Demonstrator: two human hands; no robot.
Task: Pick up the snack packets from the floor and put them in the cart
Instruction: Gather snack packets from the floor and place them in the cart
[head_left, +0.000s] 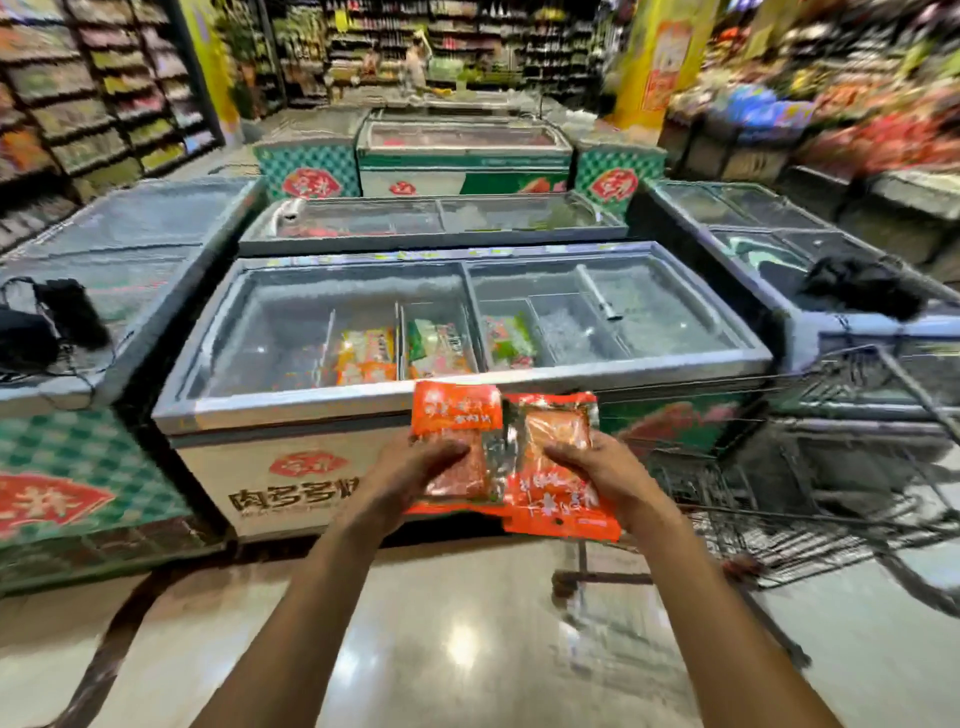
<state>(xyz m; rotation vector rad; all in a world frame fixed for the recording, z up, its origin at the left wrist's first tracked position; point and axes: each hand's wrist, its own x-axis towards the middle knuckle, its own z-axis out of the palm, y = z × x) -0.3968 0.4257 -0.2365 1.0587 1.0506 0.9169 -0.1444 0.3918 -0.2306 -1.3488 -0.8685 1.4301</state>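
Two orange packets are held up at centre frame, in front of a freezer (291, 410). The left packet (454, 415) is printed with white characters across its top; the right packet (558, 493) has a clear window showing brownish contents and white characters on its lower part. The two are overlapped at their inner edges, where silvery foil is seen. The left hand (410, 467) is closed on the left packet, thumb laid over its front. The right hand (597, 473) is clamped on the right packet, thumb likewise on top. Both forearms are stretched forward from 6 o'clock. A wire cart (841, 488) is seen at 3 o'clock, just beside the right hand.
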